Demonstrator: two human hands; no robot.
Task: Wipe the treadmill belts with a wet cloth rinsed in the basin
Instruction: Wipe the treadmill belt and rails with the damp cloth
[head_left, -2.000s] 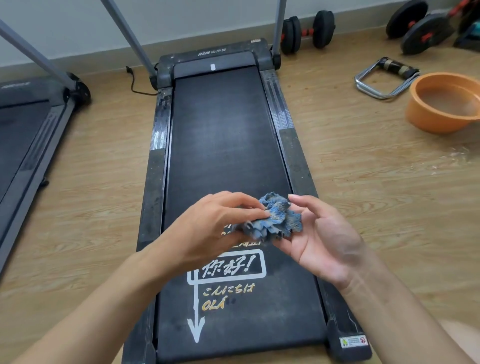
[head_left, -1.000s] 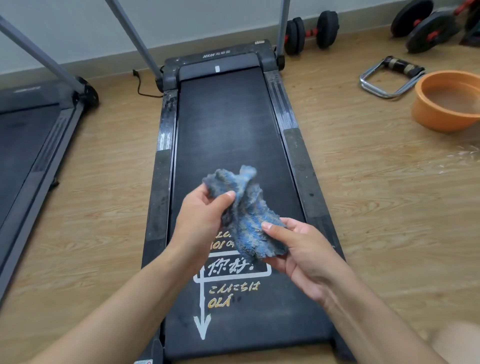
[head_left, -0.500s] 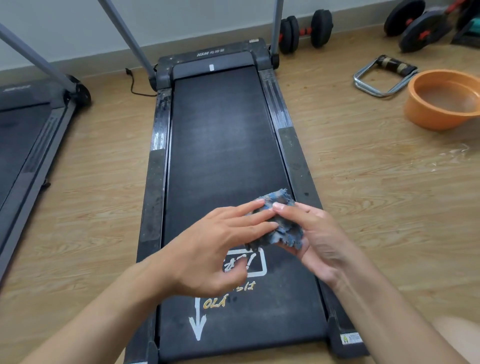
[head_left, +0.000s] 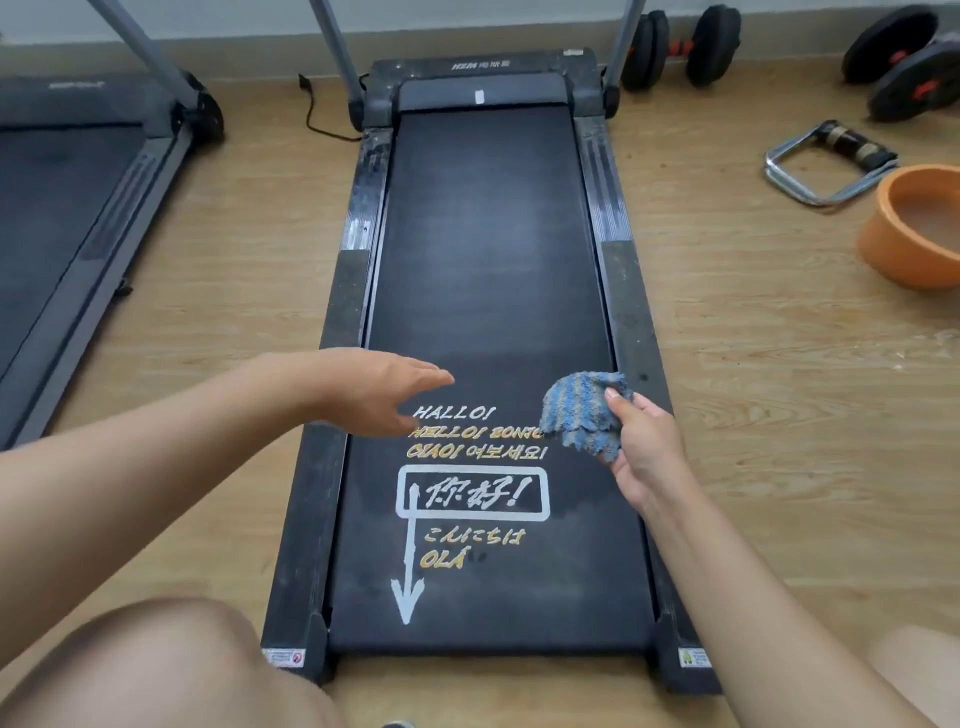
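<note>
A wooden plank floor (head_left: 779, 415) in a light tan fills most of the view and meets a pale wall (head_left: 234, 21) along a grey baseboard (head_left: 249, 60) at the top. A black dumbbell (head_left: 714, 44) with a red bar lies on the floor against the baseboard, right of centre. Two more dumbbells (head_left: 904, 67) with larger black plates and red bars lie in the top right corner, close together. Just below them a chrome loop handle (head_left: 852, 144) with a dark grip lies flat on the planks. A black power cord (head_left: 314, 111) curls across the floor near the baseboard, left of centre.
</note>
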